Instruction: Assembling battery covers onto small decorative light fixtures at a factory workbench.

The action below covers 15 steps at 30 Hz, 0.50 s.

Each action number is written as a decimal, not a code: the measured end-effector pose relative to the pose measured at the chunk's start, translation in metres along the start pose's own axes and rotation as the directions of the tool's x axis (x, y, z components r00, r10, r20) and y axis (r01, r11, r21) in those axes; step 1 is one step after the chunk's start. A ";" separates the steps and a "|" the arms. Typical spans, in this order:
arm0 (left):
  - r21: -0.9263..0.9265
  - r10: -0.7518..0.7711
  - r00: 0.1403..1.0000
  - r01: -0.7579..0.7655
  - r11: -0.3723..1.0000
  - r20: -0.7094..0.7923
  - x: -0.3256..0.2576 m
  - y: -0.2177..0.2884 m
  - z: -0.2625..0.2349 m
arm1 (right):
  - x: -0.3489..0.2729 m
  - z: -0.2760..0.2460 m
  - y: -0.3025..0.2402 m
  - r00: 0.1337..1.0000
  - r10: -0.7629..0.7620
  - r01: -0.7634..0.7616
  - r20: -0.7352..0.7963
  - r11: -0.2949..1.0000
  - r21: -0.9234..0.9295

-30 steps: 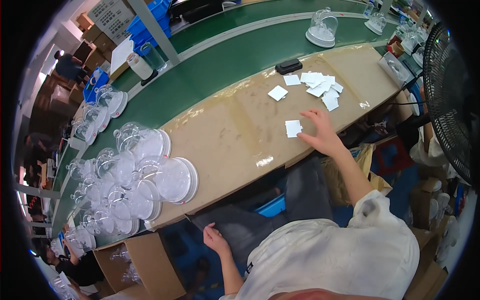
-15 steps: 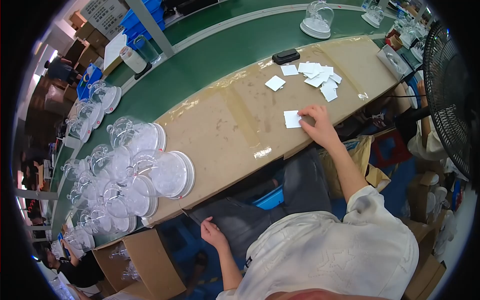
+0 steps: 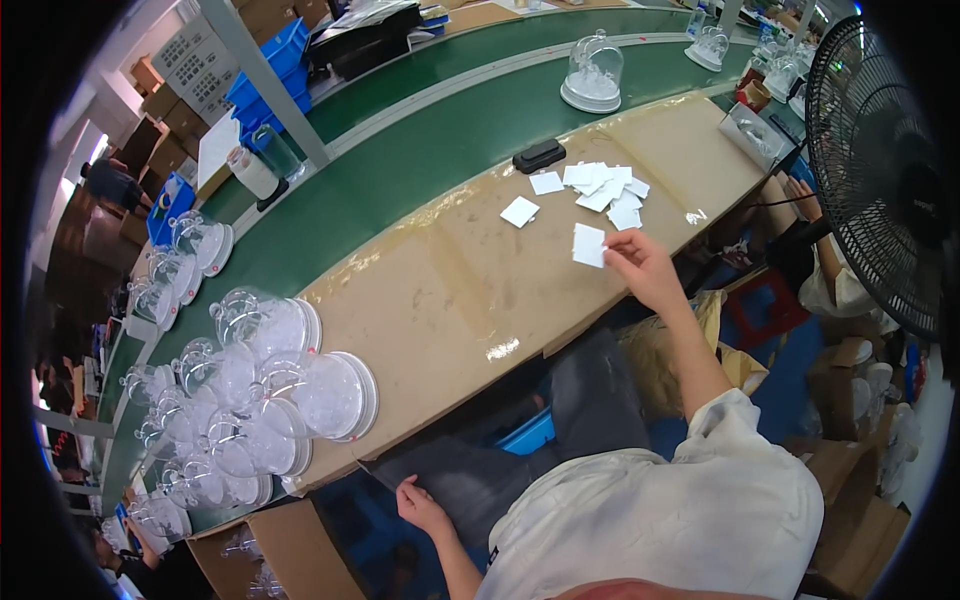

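My right hand (image 3: 648,270) pinches a white square card (image 3: 588,245) by its right edge, tilted up over the cardboard-covered bench. Beyond it lies a loose pile of white square cards (image 3: 606,188). One separate card (image 3: 547,183) lies at the pile's left, and another small white square (image 3: 519,212) sits nearer to me, possibly stacked on a second. Down by my lap, my left hand (image 3: 424,508) is empty, its fingers loosely curled and partly apart. It touches nothing on the bench.
A black case (image 3: 539,155) lies behind the cards. Clear domes on white bases (image 3: 335,395) crowd the bench's left end. A green conveyor (image 3: 420,155) runs behind, carrying a domed piece (image 3: 592,75). A black fan (image 3: 875,180) stands at right, an open carton (image 3: 300,545) at lower left.
My right hand has lifted the card off the bench and tilted it up. My left hand stays low by my lap. The whole view has shifted a little.
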<state>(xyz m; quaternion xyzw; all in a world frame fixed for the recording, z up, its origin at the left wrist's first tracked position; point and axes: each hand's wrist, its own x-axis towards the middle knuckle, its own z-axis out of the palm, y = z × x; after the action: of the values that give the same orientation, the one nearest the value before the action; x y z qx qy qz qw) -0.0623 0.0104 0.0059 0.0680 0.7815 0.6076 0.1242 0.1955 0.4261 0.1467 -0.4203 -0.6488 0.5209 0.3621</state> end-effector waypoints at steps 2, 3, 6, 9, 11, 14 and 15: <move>0.000 -0.017 0.999 0.017 1.000 0.046 0.001 -0.003 -0.003 | 0.001 -0.014 -0.002 0.997 -0.069 0.072 -0.040 0.994 0.082; 0.001 -0.047 0.995 0.047 0.999 0.091 0.004 -0.003 -0.001 | 0.003 -0.020 -0.003 0.988 -0.129 0.140 -0.079 0.978 0.152; 0.110 -0.214 0.866 0.184 0.977 0.453 -0.010 0.054 0.024 | 0.010 -0.037 0.016 0.976 -0.130 0.170 -0.177 0.958 0.232; 0.360 -0.405 0.472 0.187 0.914 0.783 -0.014 0.120 0.058 | 0.018 -0.038 0.042 0.981 -0.088 0.127 -0.175 0.966 0.225; 0.366 -0.386 0.292 0.120 0.923 0.875 -0.018 0.190 0.096 | 0.018 -0.033 0.055 0.972 -0.209 0.211 -0.105 0.977 0.016; 0.146 -0.117 0.318 -0.069 0.987 0.941 -0.007 0.255 0.167 | 0.010 -0.029 0.049 0.976 -0.213 0.215 -0.035 0.974 0.069; 0.105 -0.054 0.334 -0.136 0.985 0.941 0.000 0.272 0.200 | 0.008 -0.035 0.051 0.952 -0.301 0.302 -0.052 0.953 0.017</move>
<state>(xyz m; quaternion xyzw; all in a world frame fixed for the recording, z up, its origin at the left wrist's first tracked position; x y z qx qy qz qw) -0.0195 0.2652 0.2224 0.4355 0.6118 0.3931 0.5306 0.2322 0.4520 0.1034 -0.3244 -0.6898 0.4571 0.4582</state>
